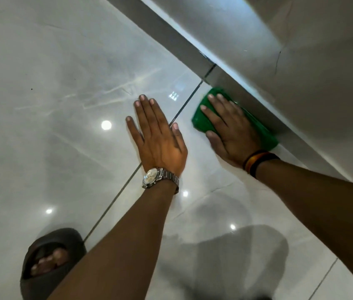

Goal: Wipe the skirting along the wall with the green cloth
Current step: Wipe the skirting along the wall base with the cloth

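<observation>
The grey skirting (pixel 171 37) runs diagonally from the top centre down to the right, at the foot of a pale wall (pixel 301 61). A folded green cloth (pixel 202 120) lies against the skirting where it meets the floor. My right hand (pixel 229 131) lies flat on top of the cloth with fingers spread, pressing it to the skirting; a dark wristband sits on that wrist. My left hand (pixel 158 137), with a metal watch, rests flat on the glossy floor to the left of the cloth, fingers apart and holding nothing.
Glossy pale floor tiles (pixel 63 105) with dark grout lines reflect ceiling lights. My foot in a dark sandal (pixel 48 260) is at the lower left. A vertical joint in the skirting (pixel 211 70) lies just beyond the cloth. A thin crack marks the wall (pixel 277 61).
</observation>
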{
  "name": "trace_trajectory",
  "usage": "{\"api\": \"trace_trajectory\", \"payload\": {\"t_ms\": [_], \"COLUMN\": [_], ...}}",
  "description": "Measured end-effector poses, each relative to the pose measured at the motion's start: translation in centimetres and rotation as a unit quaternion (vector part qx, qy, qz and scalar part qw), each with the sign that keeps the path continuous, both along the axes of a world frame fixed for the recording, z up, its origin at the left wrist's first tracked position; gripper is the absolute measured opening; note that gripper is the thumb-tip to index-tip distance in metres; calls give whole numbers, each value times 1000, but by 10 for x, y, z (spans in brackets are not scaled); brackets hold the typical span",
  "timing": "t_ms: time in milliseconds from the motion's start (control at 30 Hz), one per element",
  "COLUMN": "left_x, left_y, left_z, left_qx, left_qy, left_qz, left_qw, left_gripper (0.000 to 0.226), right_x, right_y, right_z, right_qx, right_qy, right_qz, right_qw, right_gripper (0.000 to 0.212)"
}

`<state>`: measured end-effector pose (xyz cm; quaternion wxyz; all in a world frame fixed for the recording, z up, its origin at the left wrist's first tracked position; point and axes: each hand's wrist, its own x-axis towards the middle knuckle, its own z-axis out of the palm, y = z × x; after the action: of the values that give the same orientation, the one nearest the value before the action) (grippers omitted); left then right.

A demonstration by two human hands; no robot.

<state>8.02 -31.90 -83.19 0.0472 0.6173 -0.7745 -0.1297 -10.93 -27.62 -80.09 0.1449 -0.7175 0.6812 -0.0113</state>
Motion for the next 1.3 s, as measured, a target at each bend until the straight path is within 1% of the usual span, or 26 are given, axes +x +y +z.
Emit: {"api": "trace_trajectory", "payload": {"t_ms": [133,200,267,367,467,533,700,767,867,933,1033,1133,1200,1300], "left_x": [-2,-5,-11,-16,-18,-19,-20,-20,-19,-18,-19,-17,-18,-17], "left_y": [-1,3,15,26,29,28,26,28,27,26,27,26,26,26], "left_z": [-1,0,3,2,4,5,1,3,3,3,4,6,5,5], "left_qx": [-5,-6,-7,-5,-5,-8,-18,-21,-19,-20,-17,-7,-3,-3], "left_qy": [-14,-14,-9,-15,-15,-17,-11,-13,-14,-13,-22,-26,-20,-18], "left_qz": [3,16,37,35,35,36,38,41,33,31,27,29,27,28], "left_qw": [1000,1000,999,999,999,999,999,999,999,999,999,999,999,999], "left_gripper": [72,72,72,73,72,72,73,72,72,72,71,72,72,72], "right_x": [27,33,26,-4,-44,-52,-16,-11,-20,-30,-47,-71,-84,-80], "right_y": [-67,-79,-62,2,63,65,-8,-17,6,34,104,164,168,141], "right_z": [-3,-1,0,-2,2,2,-2,0,0,-3,-3,3,4,7], "right_qx": [-44,-56,-57,-39,-6,-1,-29,-36,-40,-32,10,59,80,79], "right_qy": [-16,-25,-31,-13,10,15,-2,-3,6,11,45,62,58,26], "right_qz": [26,26,28,17,56,79,73,73,85,69,24,32,34,24], "right_qw": [999,998,997,999,998,997,997,997,996,997,999,996,995,996], "right_gripper": [56,56,55,56,59,59,57,57,57,58,61,64,65,66]}}
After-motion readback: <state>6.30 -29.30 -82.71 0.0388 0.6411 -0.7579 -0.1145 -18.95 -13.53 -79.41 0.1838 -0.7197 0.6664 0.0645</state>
